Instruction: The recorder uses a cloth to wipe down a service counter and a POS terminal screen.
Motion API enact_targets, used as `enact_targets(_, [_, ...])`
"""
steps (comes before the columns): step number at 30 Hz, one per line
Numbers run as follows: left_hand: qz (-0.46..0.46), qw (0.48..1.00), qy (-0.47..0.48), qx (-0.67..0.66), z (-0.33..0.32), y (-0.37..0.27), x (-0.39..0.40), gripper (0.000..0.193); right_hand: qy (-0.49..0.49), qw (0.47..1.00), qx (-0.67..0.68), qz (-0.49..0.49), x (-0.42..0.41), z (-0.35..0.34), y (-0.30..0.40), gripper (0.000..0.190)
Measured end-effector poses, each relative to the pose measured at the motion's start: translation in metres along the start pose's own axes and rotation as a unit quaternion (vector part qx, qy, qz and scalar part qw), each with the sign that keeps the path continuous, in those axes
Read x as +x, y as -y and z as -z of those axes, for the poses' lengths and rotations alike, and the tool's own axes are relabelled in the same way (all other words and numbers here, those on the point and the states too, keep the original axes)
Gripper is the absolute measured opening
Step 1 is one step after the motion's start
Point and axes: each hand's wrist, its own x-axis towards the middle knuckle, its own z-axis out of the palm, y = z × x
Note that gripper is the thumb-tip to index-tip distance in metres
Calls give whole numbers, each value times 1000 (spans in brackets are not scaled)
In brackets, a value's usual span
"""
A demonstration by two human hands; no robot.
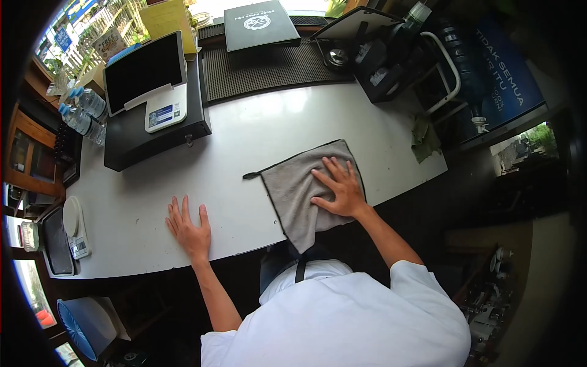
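A grey cleaning cloth with a dark stitched edge and a hanging loop lies spread on the white countertop. Its near corner droops over the front edge. My right hand presses flat on the cloth, fingers spread, without gripping it. To the left, my left hand rests palm down on the bare counter with its fingers apart and nothing in it.
A black cash drawer carries a tablet on a stand. Water bottles and a kitchen scale line the left side. Behind are a ribbed bar mat and a menu folder. A green cloth hangs right.
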Motion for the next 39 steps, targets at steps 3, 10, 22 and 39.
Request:
enact_targets(3, [-7,1000,5,-10,0,-13,5,51,-40,994,-24,-96,3,7,-64,86])
enact_targets(10, [-8,1000,-12,-9,-2,-3,2,47,-19,998,-9,-58,49,-10,13,87])
enact_targets(22, [-150,922,94,-344,-1,-196,-30,36,-184,970,159,-8,60,-9,-10,35])
enact_targets(39, [-543,795,252,-94,-107,-348,5,72,-317,797,470,-208,2,46,-98,15])
